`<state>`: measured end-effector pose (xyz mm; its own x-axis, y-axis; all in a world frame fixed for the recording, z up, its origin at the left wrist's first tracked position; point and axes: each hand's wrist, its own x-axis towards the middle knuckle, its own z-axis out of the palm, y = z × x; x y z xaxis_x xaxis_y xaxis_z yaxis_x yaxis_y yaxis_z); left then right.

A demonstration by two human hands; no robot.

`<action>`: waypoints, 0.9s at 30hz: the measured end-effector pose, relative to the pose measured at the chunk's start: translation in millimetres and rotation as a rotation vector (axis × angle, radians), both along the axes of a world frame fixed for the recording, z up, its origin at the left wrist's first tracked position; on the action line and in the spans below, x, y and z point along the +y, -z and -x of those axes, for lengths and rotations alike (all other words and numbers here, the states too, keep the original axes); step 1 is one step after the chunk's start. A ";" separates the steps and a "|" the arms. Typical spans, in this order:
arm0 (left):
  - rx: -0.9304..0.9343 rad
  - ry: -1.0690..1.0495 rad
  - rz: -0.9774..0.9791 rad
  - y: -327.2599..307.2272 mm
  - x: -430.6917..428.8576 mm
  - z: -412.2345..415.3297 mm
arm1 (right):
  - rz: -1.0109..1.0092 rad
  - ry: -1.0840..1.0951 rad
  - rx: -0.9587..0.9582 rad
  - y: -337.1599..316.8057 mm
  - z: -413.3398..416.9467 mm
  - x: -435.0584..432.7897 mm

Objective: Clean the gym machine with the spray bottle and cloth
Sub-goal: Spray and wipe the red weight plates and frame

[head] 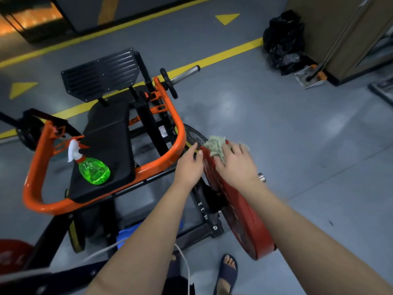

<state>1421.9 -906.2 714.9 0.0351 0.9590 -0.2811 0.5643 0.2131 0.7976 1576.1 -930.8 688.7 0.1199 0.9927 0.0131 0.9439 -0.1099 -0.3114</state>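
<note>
Red metal dominates the near right: a weight plate (240,209) seen almost edge-on, hung on the side of the gym machine (148,124). Its face is so slanted that any raised lettering cannot be read. The pale green cloth (214,144) lies bunched on the plate's top rim. The right grip (236,165) lies on it with fingers spread and flat, pressing it to the plate and covering its lower part. The left grip (189,165) is just beside it, fingers nearly straight, thumb on the red rim and fingertips reaching towards the orange frame tube (179,141); what the fingertips touch is unclear. A black plate (194,136) behind the cloth is mostly hidden.

The green spray bottle (93,170) stands on the black seat pad (106,141), well apart from both grips, its white trigger head towards the frame. A second red plate (11,253) is cut off at the lower left, its pale marks illegible. A small white label (162,132) on the black upright is too small to read. One sandalled foot (228,271) shows on the floor (297,135).
</note>
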 end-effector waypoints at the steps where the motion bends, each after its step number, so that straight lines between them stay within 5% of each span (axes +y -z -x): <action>1: 0.003 0.002 0.018 -0.4 -2.4 -1.2 | -0.077 -0.008 0.023 1.4 -6.6 -23.5; 4: 0.018 0.039 0.043 4.6 -13.7 -6.6 | -0.005 -0.004 0.024 2.6 -24.2 -46.5; 11: 0.203 0.255 0.038 2.2 -36.7 -4.0 | 0.368 -0.148 -0.023 -7.9 -8.8 54.5; 19: 0.278 0.239 -0.022 -7.4 -34.9 -7.7 | -0.163 -0.131 0.265 9.3 -29.4 -92.5; 27: 0.325 0.337 -0.141 -6.6 -44.1 -9.1 | 0.097 -0.044 0.222 -10.1 -22.5 -5.1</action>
<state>1431.0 -950.3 721.5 0.2821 0.9389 -0.1974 0.8082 -0.1217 0.5762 1598.6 -935.9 698.8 0.0661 0.9924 -0.1040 0.8580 -0.1097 -0.5017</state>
